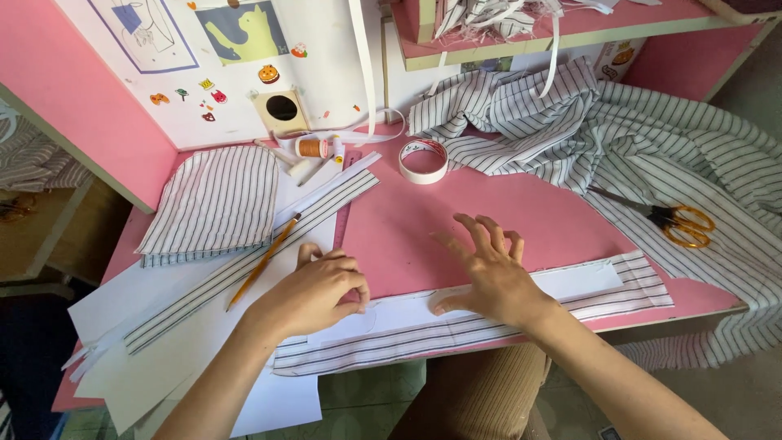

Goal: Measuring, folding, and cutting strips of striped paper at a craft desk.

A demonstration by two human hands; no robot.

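Both hands rest low on the pink desk (489,212), at about 6 o'clock in the view. The left hand (314,289) is curled, thumb and fingertips pinched on the near end of a white paper strip (489,297) lying on a striped fabric band (456,330). The right hand (489,273) is spread wide, fingers fanned, thumb pressing the paper flat. A pencil (265,261) lies at 9 o'clock of the left hand, scissors (680,222) at 2 o'clock.

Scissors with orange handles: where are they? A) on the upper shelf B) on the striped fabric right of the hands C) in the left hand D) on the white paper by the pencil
B: the scissors lie on the striped fabric at the table's right side, clear of both hands.
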